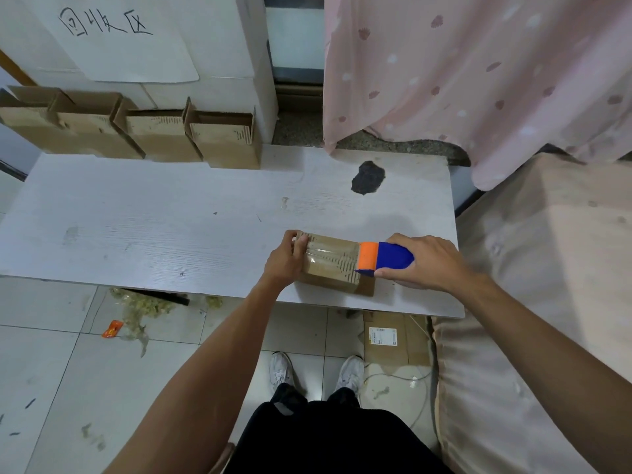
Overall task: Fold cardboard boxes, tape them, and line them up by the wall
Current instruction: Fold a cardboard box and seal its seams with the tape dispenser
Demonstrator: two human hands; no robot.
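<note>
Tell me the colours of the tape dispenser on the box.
The tape dispenser is blue with an orange front end; the head view shows it best.

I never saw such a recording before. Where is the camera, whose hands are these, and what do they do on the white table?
There is no machine here. One camera sits on a person's head and looks down, so both hands are the wearer's own. The left hand holds one end of a small brown cardboard box on the white table. The right hand grips a blue and orange tape dispenser at the box's other end; a strip of clear tape covers the box top. Four open brown cardboard boxes stand in a row by the wall.
</note>
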